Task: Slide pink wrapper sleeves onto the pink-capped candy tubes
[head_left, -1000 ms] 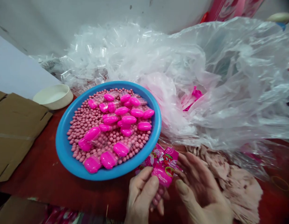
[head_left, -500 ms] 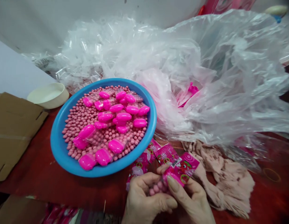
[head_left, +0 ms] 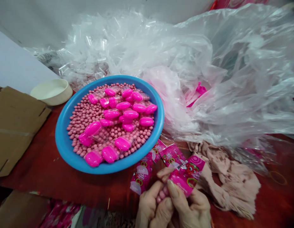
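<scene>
Both hands are together at the lower right of the head view. My left hand (head_left: 153,205) has its fingers closed round the lower end of a small clear container of pink balls (head_left: 162,193). Closed on the same container, my right hand (head_left: 188,202) presses its thumb near a pink printed sleeve (head_left: 188,174) that covers the upper part. More printed sleeves (head_left: 172,155) lie flat just behind the hands. To the left, a blue basin (head_left: 73,163) holds loose pink balls (head_left: 84,118) and several filled containers with bright pink caps (head_left: 123,143).
Clear plastic bags (head_left: 234,104) heap up behind and right, beside a pile of small clear containers (head_left: 90,41). A beige cloth (head_left: 234,177) lies right of the hands. A white bowl (head_left: 52,91) and cardboard box (head_left: 16,126) are at the left of the red table (head_left: 42,152).
The camera view has shifted slightly. My hands sit a little lower, and the printed sleeve now covers more of the container, hiding its pink cap.
</scene>
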### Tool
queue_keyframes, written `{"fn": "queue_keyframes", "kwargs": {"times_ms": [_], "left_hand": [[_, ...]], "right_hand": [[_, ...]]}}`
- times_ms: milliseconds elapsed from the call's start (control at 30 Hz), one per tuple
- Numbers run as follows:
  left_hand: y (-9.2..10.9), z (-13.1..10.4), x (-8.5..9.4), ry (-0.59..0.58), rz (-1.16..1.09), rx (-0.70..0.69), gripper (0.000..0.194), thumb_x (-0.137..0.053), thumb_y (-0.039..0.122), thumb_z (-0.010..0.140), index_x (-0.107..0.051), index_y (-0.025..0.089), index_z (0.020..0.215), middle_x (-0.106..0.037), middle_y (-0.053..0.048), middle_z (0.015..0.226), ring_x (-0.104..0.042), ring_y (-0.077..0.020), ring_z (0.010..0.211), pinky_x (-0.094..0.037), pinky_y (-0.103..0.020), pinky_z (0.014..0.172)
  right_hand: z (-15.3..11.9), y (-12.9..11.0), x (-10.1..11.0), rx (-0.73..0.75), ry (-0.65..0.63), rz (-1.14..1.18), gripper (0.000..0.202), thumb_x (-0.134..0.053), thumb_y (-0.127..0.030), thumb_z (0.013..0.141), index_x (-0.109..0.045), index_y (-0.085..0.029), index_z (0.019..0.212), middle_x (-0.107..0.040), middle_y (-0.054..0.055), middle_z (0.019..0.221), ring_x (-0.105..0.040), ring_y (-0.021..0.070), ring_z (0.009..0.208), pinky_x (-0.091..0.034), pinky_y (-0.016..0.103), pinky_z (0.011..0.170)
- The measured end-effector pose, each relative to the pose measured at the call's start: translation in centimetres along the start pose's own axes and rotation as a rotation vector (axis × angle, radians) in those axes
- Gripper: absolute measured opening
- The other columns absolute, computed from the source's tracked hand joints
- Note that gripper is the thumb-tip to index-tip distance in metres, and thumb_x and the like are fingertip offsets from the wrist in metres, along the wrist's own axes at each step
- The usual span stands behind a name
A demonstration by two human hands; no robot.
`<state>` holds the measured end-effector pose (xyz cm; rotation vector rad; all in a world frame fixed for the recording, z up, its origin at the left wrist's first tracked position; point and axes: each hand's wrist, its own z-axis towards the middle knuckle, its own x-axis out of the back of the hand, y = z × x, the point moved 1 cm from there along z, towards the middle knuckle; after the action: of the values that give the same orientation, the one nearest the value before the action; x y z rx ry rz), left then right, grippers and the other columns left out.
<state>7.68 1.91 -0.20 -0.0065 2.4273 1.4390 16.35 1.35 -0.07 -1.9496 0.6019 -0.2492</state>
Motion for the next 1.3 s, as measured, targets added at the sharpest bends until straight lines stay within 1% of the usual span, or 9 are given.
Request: {"fn": "queue_keyframes", "kwargs": {"times_ms": [133,333,500,633,800,933,1133,1233,1300], "left_hand": [[0.0,0.2,-0.4,0.023,-0.060,0.023,0.050,-0.056,0.057,0.076,-0.065,0.014,0.099,-0.043,0.002,0.061,-0.037,-0.0081,0.052,-0.036,-0.021,0.051],[-1.1,-0.4,-0.4,0.097,0.021,0.095,0.039,-0.059,0.051,0.076,-0.065,0.016,0.092,-0.041,0.004,0.059,-0.034,-0.0076,0.049,-0.030,-0.018,0.043],[-1.9,-0.5,0.0,0.130,0.097,0.039,0.042,-0.057,0.056,0.075,-0.066,0.016,0.085,-0.042,0.002,0.061,-0.037,-0.0106,0.055,-0.036,-0.019,0.047],[-1.9,-0.1,-0.5,0.129,0.114,0.068,0.049,-0.053,0.061,0.075,-0.066,0.014,0.081,-0.040,0.002,0.056,-0.037,-0.0099,0.050,-0.037,-0.021,0.049],[-2.5,0.5,-1.1,0.187,0.053,0.093,0.064,-0.057,0.066,0.068,-0.068,0.013,0.101,-0.041,0.002,0.056,-0.040,-0.0109,0.049,-0.035,-0.022,0.046],[-2.4,0.8,-1.0,0.227,-0.062,0.113,0.052,-0.061,0.060,0.069,-0.069,0.015,0.094,-0.052,-0.002,0.064,-0.048,-0.0136,0.059,-0.040,-0.021,0.052],[-2.0,0.8,-0.7,0.037,-0.094,0.090,0.039,-0.058,0.055,0.076,-0.061,0.016,0.072,-0.042,0.005,0.048,-0.034,-0.0076,0.044,-0.034,-0.020,0.048],[-2.2,0.5,-0.2,0.110,0.080,0.066,0.034,-0.059,0.052,0.076,-0.061,0.018,0.072,-0.044,0.004,0.050,-0.033,-0.0091,0.046,-0.032,-0.021,0.047],[-2.2,0.3,-0.1,0.188,0.198,0.039,0.032,-0.060,0.050,0.075,-0.060,0.019,0.069,-0.045,0.003,0.053,-0.036,-0.0110,0.051,-0.032,-0.022,0.049]], "right_hand": [[0.3,0.1,-0.1,-0.061,-0.023,0.108,0.025,-0.082,-0.043,0.057,-0.077,-0.022,0.070,-0.069,0.003,0.060,-0.065,0.0129,0.059,-0.052,0.012,0.055],[1.1,-1.8,-0.9,-0.266,-0.199,0.449,0.030,-0.085,-0.040,0.053,-0.073,-0.020,0.071,-0.069,0.001,0.070,-0.057,0.0068,0.045,-0.049,0.014,0.045],[0.7,-2.2,-1.2,-0.199,-0.211,0.258,0.021,-0.079,-0.037,0.063,-0.072,-0.021,0.073,-0.052,-0.005,0.044,-0.049,0.0055,0.041,-0.043,0.011,0.044],[0.7,-1.3,-0.9,-0.143,-0.163,0.138,0.021,-0.075,-0.039,0.066,-0.073,-0.021,0.074,-0.061,-0.001,0.059,-0.046,0.0067,0.043,-0.041,0.014,0.042],[0.9,0.3,-0.3,-0.152,-0.153,0.103,0.027,-0.075,-0.043,0.065,-0.075,-0.020,0.078,-0.067,0.001,0.072,-0.050,0.0072,0.052,-0.043,0.012,0.050],[1.1,0.8,-0.2,-0.209,-0.180,0.204,0.026,-0.080,-0.035,0.060,-0.075,-0.019,0.080,-0.069,0.003,0.078,-0.059,0.0121,0.064,-0.048,0.015,0.058],[2.2,-0.9,-0.4,-0.257,-0.179,0.434,0.025,-0.081,-0.039,0.059,-0.073,-0.020,0.074,-0.065,0.000,0.061,-0.057,0.0099,0.051,-0.049,0.017,0.050],[2.1,-1.8,-0.7,-0.264,-0.183,0.285,0.024,-0.080,-0.035,0.061,-0.072,-0.019,0.076,-0.055,-0.004,0.045,-0.050,0.0075,0.038,-0.046,0.015,0.041],[1.8,-2.1,-1.0,-0.236,-0.148,0.208,0.028,-0.080,-0.038,0.060,-0.072,-0.018,0.078,-0.061,-0.002,0.055,-0.049,0.0066,0.038,-0.045,0.015,0.038]]}}
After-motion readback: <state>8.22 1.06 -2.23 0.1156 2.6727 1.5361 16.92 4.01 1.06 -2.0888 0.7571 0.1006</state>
